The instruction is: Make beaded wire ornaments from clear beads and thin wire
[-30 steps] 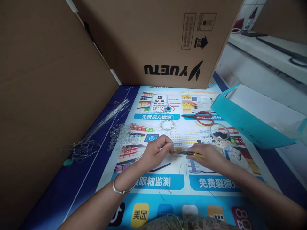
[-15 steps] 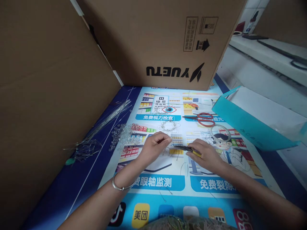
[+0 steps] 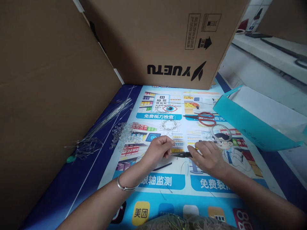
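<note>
Cardboard boxes (image 3: 153,41), printed poster mat (image 3: 168,188), white floor (image 3: 259,80)

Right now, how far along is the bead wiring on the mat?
Done: one wired bead cluster lies finished-looking above the hands. In hand: the left hand pinches a small piece, too small to identify, at the tip of the pliers held by the right hand. Left: a pile of loose beads and a bundle of wires.
</note>
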`<action>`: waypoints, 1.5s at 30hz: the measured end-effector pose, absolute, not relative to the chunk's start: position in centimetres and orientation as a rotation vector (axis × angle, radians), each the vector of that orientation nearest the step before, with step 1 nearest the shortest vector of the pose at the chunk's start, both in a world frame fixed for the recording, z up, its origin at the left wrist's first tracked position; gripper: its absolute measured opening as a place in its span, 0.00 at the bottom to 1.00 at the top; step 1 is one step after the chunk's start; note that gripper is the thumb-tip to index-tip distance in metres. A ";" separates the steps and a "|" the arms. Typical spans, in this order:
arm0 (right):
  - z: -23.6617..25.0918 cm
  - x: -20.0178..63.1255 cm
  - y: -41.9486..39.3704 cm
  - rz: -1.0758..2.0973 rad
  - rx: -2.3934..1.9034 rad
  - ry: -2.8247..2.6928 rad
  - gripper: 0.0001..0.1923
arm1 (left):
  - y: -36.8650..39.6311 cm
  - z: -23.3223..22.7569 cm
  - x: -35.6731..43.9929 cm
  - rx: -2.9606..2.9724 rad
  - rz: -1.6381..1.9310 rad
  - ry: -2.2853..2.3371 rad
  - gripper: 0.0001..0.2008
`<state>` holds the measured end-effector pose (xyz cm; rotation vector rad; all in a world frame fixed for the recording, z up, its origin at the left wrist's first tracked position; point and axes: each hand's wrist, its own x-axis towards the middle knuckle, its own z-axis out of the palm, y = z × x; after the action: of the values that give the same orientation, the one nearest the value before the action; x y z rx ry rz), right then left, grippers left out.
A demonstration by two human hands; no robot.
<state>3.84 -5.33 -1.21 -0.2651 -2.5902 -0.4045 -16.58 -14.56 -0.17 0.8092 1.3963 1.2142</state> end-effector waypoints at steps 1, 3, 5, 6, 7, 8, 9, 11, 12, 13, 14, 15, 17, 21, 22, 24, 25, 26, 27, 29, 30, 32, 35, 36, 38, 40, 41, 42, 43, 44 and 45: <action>-1.2 3.8 -5.4 -0.412 -0.260 -2.585 0.12 | -14.6 -0.1 -16.5 0.803 1.208 1.388 0.12; -1.1 3.8 -5.4 -0.405 -0.258 -2.583 0.12 | -14.6 -0.1 -16.3 0.791 1.199 1.378 0.12; -1.1 3.8 -5.4 -0.400 -0.257 -2.575 0.12 | -14.6 -0.1 -16.2 0.785 1.192 1.381 0.12; -1.1 3.8 -5.4 -0.405 -0.255 -2.571 0.12 | -14.7 -0.1 -16.2 0.784 1.188 1.385 0.12; -1.1 3.8 -5.4 -0.416 -0.253 -2.568 0.12 | -14.7 -0.1 -16.1 0.783 1.182 1.389 0.12; -1.1 3.8 -5.4 -0.432 -0.253 -2.567 0.12 | -14.7 -0.2 -16.1 0.782 1.177 1.390 0.12; -1.1 3.8 -5.5 -0.449 -0.253 -2.569 0.12 | -14.7 -0.2 -16.1 0.780 1.175 1.389 0.12; -1.0 3.8 -5.5 -0.477 -0.251 -2.575 0.12 | -14.8 -0.3 -16.1 0.777 1.176 1.385 0.12; -1.0 3.7 -5.5 -0.486 -0.249 -2.576 0.12 | -14.8 -0.4 -16.1 0.776 1.178 1.384 0.12; -1.0 3.7 -5.5 -0.491 -0.244 -2.578 0.12 | -14.8 -0.4 -16.1 0.775 1.178 1.381 0.12; -1.0 3.7 -5.5 -0.494 -0.238 -2.577 0.12 | -14.8 -0.4 -16.0 0.773 1.177 1.379 0.12; -1.0 3.7 -5.4 -0.496 -0.232 -2.575 0.12 | -14.8 -0.5 -16.0 0.769 1.176 1.375 0.12; -1.0 3.7 -5.4 -0.497 -0.225 -2.569 0.13 | -14.8 -0.5 -16.0 0.759 1.178 1.364 0.12; -1.0 3.8 -5.3 -0.497 -0.229 -2.574 0.13 | -14.8 -0.5 -16.0 0.747 1.188 1.340 0.12; -1.0 3.8 -5.3 -0.496 -0.229 -2.574 0.12 | -14.8 -0.4 -16.0 0.743 1.187 1.335 0.12; -1.0 3.7 -5.3 -0.493 -0.228 -2.577 0.12 | -14.9 -0.4 -16.0 0.736 1.183 1.332 0.12; -1.1 3.7 -5.3 -0.491 -0.227 -2.578 0.12 | -14.8 -0.4 -16.0 0.734 1.182 1.333 0.12; -1.1 3.7 -5.3 -0.491 -0.226 -2.579 0.12 | -14.8 -0.4 -16.0 0.733 1.182 1.333 0.12; -1.1 3.7 -5.3 -0.493 -0.224 -2.578 0.12 | -14.8 -0.5 -15.9 0.733 1.182 1.331 0.12; -1.1 3.7 -5.3 -0.499 -0.217 -2.570 0.13 | -14.8 -0.5 -15.9 0.730 1.182 1.325 0.12; -1.1 3.7 -5.2 -0.502 -0.211 -2.560 0.13 | -14.8 -0.4 -15.9 0.728 1.182 1.320 0.12; -1.1 3.7 -5.2 -0.507 -0.204 -2.545 0.14 | -14.8 -0.4 -15.9 0.725 1.179 1.314 0.12; -1.2 3.8 -5.2 -0.508 -0.202 -2.530 0.14 | -14.8 -0.3 -15.9 0.716 1.181 1.298 0.12; -1.2 3.8 -5.2 -0.507 -0.201 -2.532 0.14 | -14.9 -0.3 -15.9 0.712 1.180 1.291 0.12; -1.2 3.7 -5.2 -0.502 -0.197 -2.540 0.14 | -14.9 -0.4 -15.9 0.709 1.178 1.283 0.11; -1.2 3.7 -5.2 -0.501 -0.197 -2.548 0.13 | -14.9 -0.4 -15.9 0.714 1.176 1.288 0.11; -1.1 3.7 -5.2 -0.502 -0.197 -2.551 0.13 | -14.9 -0.5 -15.9 0.718 1.177 1.293 0.11; -1.1 3.7 -5.2 -0.502 -0.199 -2.554 0.13 | -14.9 -0.5 -15.9 0.721 1.178 1.299 0.11; -1.0 3.7 -5.2 -0.502 -0.202 -2.559 0.12 | -14.9 -0.5 -15.9 0.726 1.180 1.306 0.11; -1.0 3.7 -5.2 -0.501 -0.203 -2.565 0.11 | -14.9 -0.4 -15.9 0.732 1.181 1.315 0.11; -1.0 3.7 -5.2 -0.499 -0.206 -2.572 0.11 | -14.9 -0.4 -15.9 0.744 1.181 1.324 0.12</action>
<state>3.72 -5.25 -0.99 -0.2056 -2.5715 -0.4987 -15.91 -14.92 -0.41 0.7439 1.3243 1.1810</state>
